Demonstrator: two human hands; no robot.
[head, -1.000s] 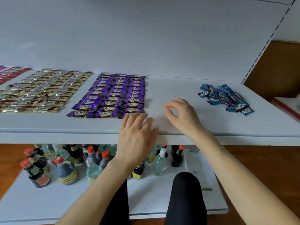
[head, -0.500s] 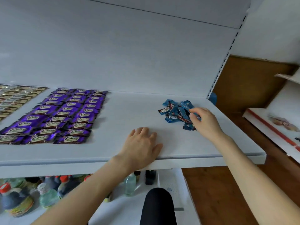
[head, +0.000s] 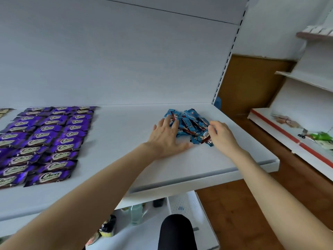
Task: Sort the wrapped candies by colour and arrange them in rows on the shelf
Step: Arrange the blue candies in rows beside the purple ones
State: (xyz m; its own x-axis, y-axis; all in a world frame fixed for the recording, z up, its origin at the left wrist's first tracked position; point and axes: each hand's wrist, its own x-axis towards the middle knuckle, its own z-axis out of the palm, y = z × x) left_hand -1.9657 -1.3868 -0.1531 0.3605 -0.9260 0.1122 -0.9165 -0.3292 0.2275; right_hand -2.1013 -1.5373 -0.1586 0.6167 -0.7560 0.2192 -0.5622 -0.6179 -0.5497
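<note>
Handling first, head view. The blue candies (head: 189, 125) lie in a loose, overlapping heap on the right part of the shelf (head: 126, 145), toward its far edge. They are small wrapped pieces with crimped ends. I judge them very light, the film slick and crinkly, the body inside firm enough to take a pinch. A sweep with a flat hand would likely scatter or slide them rather than line them up. Best hold, in my view: thumb and forefinger across the middle of one body, or on a crimped end where one sticks out of the heap. The near-right pieces lie flattest and look easiest to lift singly.

Left hand (head: 166, 136): palm down on the shelf, fingers straight and spread, gripping nothing. Its fingertips (head: 167, 123) touch the left edge of the heap, and the forearm comes in from near left.

Right hand (head: 222, 134): at the right edge of the heap, back of the hand toward the camera, fingers curled in against the wrappers. I cannot tell whether a candy is pinched; the knuckles hide the pads. The two hands bracket the heap, one on each side.

Purple candies (head: 50, 138) already stand in neat rows on the left, well apart from the blue heap. A sliver of gold candies (head: 4, 111) shows at the far-left edge. The blue colour is not yet in rows.

Below the shelf: bottles (head: 137, 212) and a dark-clad knee (head: 176, 230). A neighbouring rack (head: 288, 134) stands to the right.
</note>
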